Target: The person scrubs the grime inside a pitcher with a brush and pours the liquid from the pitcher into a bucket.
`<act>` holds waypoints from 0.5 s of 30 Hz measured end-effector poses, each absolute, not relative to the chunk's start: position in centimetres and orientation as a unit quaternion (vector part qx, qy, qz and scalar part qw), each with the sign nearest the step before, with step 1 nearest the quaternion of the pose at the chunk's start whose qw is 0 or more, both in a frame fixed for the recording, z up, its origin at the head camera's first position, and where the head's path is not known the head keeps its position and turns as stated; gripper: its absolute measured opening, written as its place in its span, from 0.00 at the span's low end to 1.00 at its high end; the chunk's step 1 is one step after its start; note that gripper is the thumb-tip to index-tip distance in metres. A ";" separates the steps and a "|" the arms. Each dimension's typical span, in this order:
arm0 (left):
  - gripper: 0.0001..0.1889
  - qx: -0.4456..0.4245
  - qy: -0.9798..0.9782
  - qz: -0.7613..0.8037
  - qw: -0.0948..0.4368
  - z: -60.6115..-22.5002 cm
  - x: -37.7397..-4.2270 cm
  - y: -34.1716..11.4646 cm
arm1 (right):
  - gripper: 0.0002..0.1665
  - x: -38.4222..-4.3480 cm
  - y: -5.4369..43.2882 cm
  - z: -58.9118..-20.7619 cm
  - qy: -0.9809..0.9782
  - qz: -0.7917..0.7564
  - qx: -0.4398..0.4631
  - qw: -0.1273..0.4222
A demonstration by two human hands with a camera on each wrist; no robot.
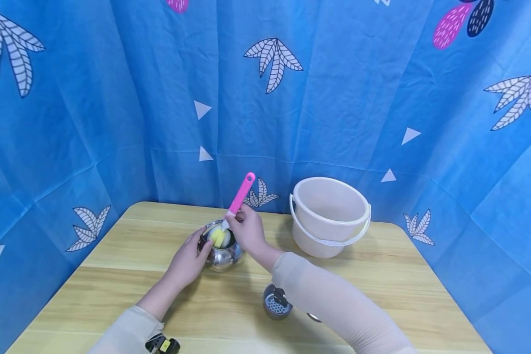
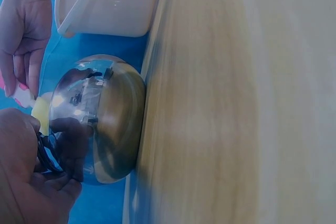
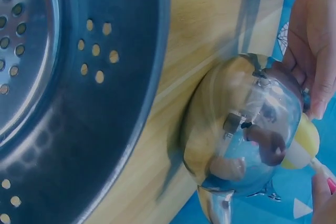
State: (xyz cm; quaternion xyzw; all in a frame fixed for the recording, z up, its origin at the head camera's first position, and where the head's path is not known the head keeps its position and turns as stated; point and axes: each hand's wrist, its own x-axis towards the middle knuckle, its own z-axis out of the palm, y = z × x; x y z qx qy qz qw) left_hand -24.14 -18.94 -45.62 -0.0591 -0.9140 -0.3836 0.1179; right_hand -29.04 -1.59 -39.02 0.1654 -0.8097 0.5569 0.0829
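Note:
A shiny round steel teapot (image 1: 223, 255) stands on the table toward the back, its opening facing up. My left hand (image 1: 188, 260) grips it at the rim; in the left wrist view the fingers curl at its dark metal handle (image 2: 48, 153). My right hand (image 1: 249, 231) pinches a sponge brush near its white neck, its pink handle (image 1: 242, 192) pointing up and away. The brush's yellow and white sponge head (image 1: 220, 237) sits in the teapot's mouth, close to my left thumb. The teapot's spout (image 3: 215, 205) shows in the right wrist view.
A white bucket (image 1: 332, 241) with its handle hanging down stands at the back right. A perforated steel strainer (image 1: 276, 306) lies in front, below my right forearm. Beside it a shiny metal edge (image 1: 313, 317) shows, mostly hidden by the sleeve. Blue curtains (image 1: 265, 123) surround the table.

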 end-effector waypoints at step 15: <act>0.34 -0.059 -0.912 -0.388 0.119 -45.7 -24.2 -18.9 | 0.12 -28.7 -1.3 -38.6 -0.810 0.553 0.171 0.093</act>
